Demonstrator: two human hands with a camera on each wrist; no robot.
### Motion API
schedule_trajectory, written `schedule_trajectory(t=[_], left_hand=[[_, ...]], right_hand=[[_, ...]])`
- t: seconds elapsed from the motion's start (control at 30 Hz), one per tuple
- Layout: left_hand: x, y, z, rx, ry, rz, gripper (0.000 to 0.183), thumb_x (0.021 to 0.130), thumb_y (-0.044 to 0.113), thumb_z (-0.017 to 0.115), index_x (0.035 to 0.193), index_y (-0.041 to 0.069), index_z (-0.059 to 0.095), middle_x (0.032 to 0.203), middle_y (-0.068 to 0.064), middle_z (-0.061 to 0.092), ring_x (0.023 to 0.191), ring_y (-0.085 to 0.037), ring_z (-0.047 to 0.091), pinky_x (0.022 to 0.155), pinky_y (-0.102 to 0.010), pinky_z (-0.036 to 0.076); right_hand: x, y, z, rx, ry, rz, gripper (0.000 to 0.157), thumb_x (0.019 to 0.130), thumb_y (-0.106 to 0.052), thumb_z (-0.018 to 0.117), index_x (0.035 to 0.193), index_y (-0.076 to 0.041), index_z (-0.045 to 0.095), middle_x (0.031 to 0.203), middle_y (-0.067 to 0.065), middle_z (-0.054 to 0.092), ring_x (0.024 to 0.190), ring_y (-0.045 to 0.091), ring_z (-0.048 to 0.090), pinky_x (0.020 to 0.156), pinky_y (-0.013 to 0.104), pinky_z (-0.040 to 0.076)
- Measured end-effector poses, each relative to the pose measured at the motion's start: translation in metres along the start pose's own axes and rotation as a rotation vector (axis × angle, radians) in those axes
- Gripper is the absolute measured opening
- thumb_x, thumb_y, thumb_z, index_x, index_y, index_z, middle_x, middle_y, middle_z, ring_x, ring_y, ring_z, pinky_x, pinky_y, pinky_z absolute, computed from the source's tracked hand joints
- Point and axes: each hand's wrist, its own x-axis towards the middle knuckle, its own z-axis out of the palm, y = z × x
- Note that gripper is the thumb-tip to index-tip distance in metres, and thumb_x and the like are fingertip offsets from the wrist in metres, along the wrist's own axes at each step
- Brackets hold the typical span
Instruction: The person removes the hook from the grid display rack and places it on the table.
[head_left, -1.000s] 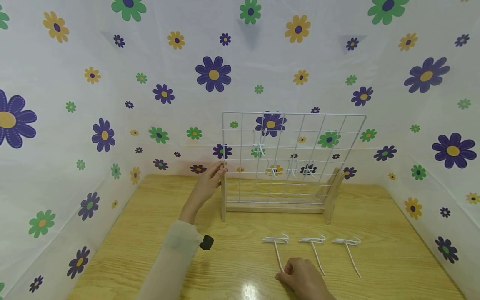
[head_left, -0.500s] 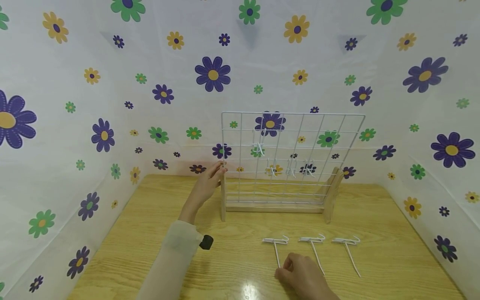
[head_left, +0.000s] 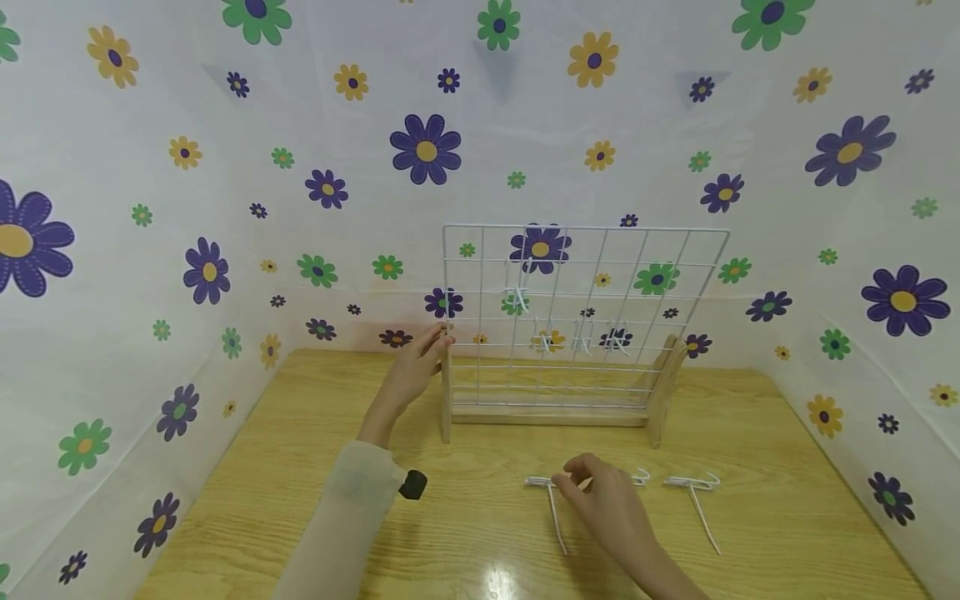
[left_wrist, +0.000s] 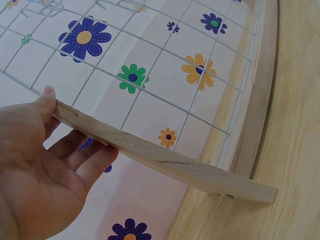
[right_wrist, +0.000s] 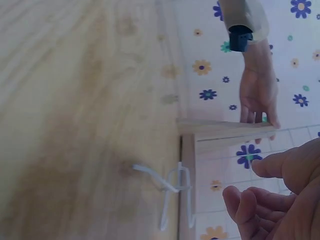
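Note:
My left hand (head_left: 408,371) grips the left wooden upright (left_wrist: 165,160) of a white wire grid rack, thumb on one side and fingers on the other. Over the table, my right hand (head_left: 606,504) hovers at the head of the leftmost white wire display hook (head_left: 537,481). In the right wrist view a gap shows between its thumb and loosely bent fingers, with nothing held. Most of the middle hook (head_left: 642,477) is hidden behind that hand; only its curled end shows. To the right lies a third hook (head_left: 692,482), its long prong pointing towards me.
Several similar hooks (head_left: 517,297) hang on the grid. The rack's wooden base bar (head_left: 551,420) runs along the table (head_left: 300,517), with a right upright (head_left: 663,392) at its other end. A flower-printed sheet (head_left: 525,108) walls in the back and both sides.
My right hand has moved from the leftmost hook's prong tip up and away from me to its head, covering the middle hook. The left hand stays on the upright.

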Motion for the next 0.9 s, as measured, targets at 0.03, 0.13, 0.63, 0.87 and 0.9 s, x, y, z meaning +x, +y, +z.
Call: schedule_trajectory(t=[0.03,0.13,0.63,0.87,0.9], left_hand=[[0.000,0.000,0.000,-0.001,0.001,-0.002,0.055,0.113,0.038,0.041,0.163,0.016,0.035,0.157,-0.016,0.047,0.145,-0.037,0.043,0.113,-0.048,0.046],[0.000,0.001,0.000,-0.002,0.002,-0.004,0.054,0.113,0.037,0.041,0.163,0.017,0.035,0.158,-0.017,0.046,0.145,-0.037,0.043,0.113,-0.048,0.046],[-0.001,0.000,0.000,-0.001,0.005,-0.007,0.055,0.113,0.037,0.041,0.163,0.015,0.035,0.157,-0.014,0.047,0.145,-0.036,0.043,0.113,-0.048,0.046],[0.000,0.000,0.001,-0.008,0.004,-0.014,0.055,0.112,0.039,0.041,0.162,0.016,0.035,0.157,-0.014,0.047,0.145,-0.037,0.043,0.113,-0.049,0.045],[0.000,0.000,0.001,-0.010,0.004,-0.013,0.055,0.112,0.039,0.041,0.162,0.015,0.035,0.157,-0.014,0.047,0.145,-0.037,0.043,0.113,-0.049,0.045]], right_hand=[[0.003,-0.003,-0.002,0.010,0.011,0.000,0.019,0.094,-0.019,0.079,0.098,-0.002,0.073,0.082,0.000,0.070,0.058,0.004,0.059,0.051,0.019,0.052],[0.011,-0.011,-0.006,0.034,0.045,-0.007,0.019,0.095,-0.018,0.078,0.101,0.000,0.074,0.085,0.001,0.071,0.061,0.007,0.061,0.050,0.020,0.052],[0.053,-0.053,-0.028,0.107,0.258,-0.184,0.022,0.098,-0.021,0.074,0.109,-0.002,0.074,0.090,0.005,0.074,0.069,0.013,0.065,0.049,0.023,0.050],[0.074,-0.077,-0.036,0.142,0.328,-0.262,0.025,0.098,-0.022,0.075,0.111,-0.001,0.072,0.094,0.005,0.073,0.073,0.015,0.067,0.051,0.024,0.051],[0.077,-0.080,-0.038,0.144,0.338,-0.279,0.026,0.098,-0.022,0.075,0.112,-0.001,0.072,0.094,0.005,0.073,0.073,0.015,0.067,0.052,0.024,0.051]])
